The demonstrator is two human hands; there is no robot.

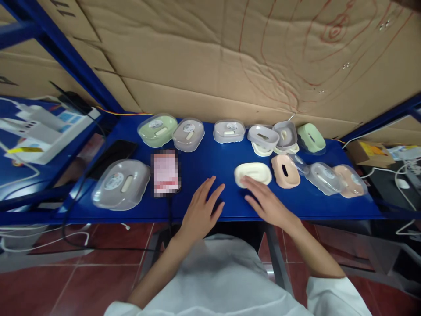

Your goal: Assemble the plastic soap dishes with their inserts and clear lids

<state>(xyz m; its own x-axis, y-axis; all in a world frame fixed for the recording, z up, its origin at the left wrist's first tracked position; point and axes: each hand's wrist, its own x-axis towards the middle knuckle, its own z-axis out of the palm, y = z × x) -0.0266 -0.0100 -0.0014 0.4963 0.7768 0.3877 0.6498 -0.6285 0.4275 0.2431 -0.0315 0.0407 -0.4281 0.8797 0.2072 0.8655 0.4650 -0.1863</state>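
Observation:
My left hand (202, 208) hovers or rests near the front of the blue tabletop, fingers spread, holding nothing. My right hand (269, 202) reaches over a shallow cream oval dish (259, 170), its fingertips on or just above the front rim; thumb and fingers are apart. Just right of that dish is a peach oval box part (285, 171) with a dark slot. Behind it, a grey slotted part (263, 137) leans over cream pieces (262, 149), beside an open grey tray (285, 134).
Clear-lidded boxes line the back: green (158, 131), grey (188, 134) and pale grey (229, 131). A larger grey one (121, 184) sits front left, near a pixelated device (165, 173). On the right are a green part (311, 138), clear lids (324, 177) and a peach box (350, 181).

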